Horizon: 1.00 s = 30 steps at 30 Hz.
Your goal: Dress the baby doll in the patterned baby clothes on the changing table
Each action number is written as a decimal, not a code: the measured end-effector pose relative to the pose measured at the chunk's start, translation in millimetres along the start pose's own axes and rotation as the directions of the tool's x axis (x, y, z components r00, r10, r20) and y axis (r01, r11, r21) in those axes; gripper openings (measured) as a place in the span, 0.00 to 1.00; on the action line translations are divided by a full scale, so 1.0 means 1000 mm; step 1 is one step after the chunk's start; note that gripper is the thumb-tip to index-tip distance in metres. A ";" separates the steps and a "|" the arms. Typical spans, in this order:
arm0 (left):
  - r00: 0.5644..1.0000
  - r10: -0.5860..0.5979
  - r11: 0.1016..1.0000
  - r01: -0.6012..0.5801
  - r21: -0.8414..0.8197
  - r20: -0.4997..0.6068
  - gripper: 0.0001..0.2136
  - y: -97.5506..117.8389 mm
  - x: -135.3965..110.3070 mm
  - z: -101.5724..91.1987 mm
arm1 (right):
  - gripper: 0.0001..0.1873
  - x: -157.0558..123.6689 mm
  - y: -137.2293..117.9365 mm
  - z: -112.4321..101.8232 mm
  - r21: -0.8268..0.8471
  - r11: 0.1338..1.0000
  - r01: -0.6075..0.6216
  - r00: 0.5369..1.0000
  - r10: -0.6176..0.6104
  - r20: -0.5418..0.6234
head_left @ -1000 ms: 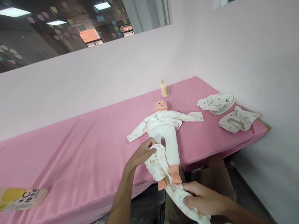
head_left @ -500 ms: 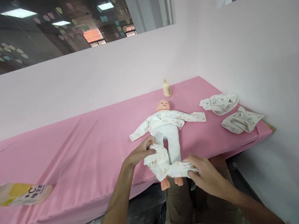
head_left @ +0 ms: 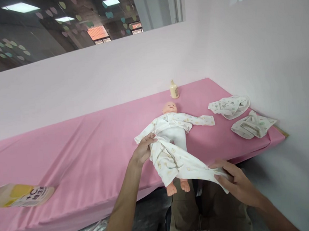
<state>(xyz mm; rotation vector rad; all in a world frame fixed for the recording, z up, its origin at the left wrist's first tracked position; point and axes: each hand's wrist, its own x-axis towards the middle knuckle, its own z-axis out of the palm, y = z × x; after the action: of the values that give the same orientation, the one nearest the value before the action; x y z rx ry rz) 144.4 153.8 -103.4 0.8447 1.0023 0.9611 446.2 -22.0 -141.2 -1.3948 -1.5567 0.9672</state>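
Note:
A baby doll (head_left: 172,123) in a white printed top lies on its back on the pink table (head_left: 80,148), its feet hanging past the front edge. A pair of white printed trousers (head_left: 177,163) is drawn over its legs. My left hand (head_left: 143,149) is closed on the trousers' waist at the doll's hip. My right hand (head_left: 233,182) is closed on a stretched-out part of the same garment, off the table's front edge to the right.
A cream bottle (head_left: 174,90) stands by the back wall behind the doll's head. Two crumpled printed garments (head_left: 229,106) (head_left: 253,125) lie at the table's right end. A yellow-and-white packet (head_left: 20,195) lies at the far left. White walls close the back and right.
My left hand pulled the trousers' waist up the doll's legs to its hip. My right hand swung from below the feet out to the right, stretching the fabric.

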 end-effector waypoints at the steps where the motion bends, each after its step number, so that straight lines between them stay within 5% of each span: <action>1: 1.000 -0.009 1.000 0.009 -0.011 0.010 0.16 0.000 0.000 0.000 | 0.12 0.003 0.001 -0.002 0.008 1.000 -0.001 0.998 0.002 -0.068; 4: 1.000 -0.017 0.999 0.018 -0.033 0.015 0.14 -0.002 0.001 -0.002 | 0.14 0.018 -0.003 -0.007 0.021 1.000 -0.023 0.975 0.027 -0.221; 9: 0.998 0.000 0.995 0.005 -0.103 0.055 0.13 -0.007 0.001 -0.003 | 0.14 0.056 -0.018 -0.005 -0.162 0.980 0.114 0.978 -0.140 -0.158; 15: 0.989 -0.028 0.993 0.044 -0.113 0.144 0.15 -0.006 -0.001 0.009 | 0.15 0.129 -0.043 0.030 0.005 0.972 0.235 0.951 -0.231 0.204; 19: 0.991 -0.003 0.996 0.014 -0.087 0.136 0.15 -0.001 -0.006 0.011 | 0.17 0.176 -0.055 0.056 0.200 0.962 0.187 0.840 -0.262 0.475; 26: 0.994 0.005 0.994 0.006 -0.107 0.105 0.10 0.007 -0.021 0.000 | 0.17 0.188 -0.049 0.076 0.370 0.929 -0.027 0.732 -0.234 0.640; 30: 0.985 -0.137 0.984 0.147 -0.096 0.101 0.08 0.004 -0.020 -0.002 | 0.19 0.185 -0.050 0.077 0.359 0.933 0.014 0.779 -0.235 0.581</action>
<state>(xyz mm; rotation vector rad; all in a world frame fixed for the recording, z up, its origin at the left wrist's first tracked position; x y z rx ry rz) 137.3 136.4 -94.7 0.7158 0.9114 0.8369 346.0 155.9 -109.7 -0.7384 -1.8004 1.6314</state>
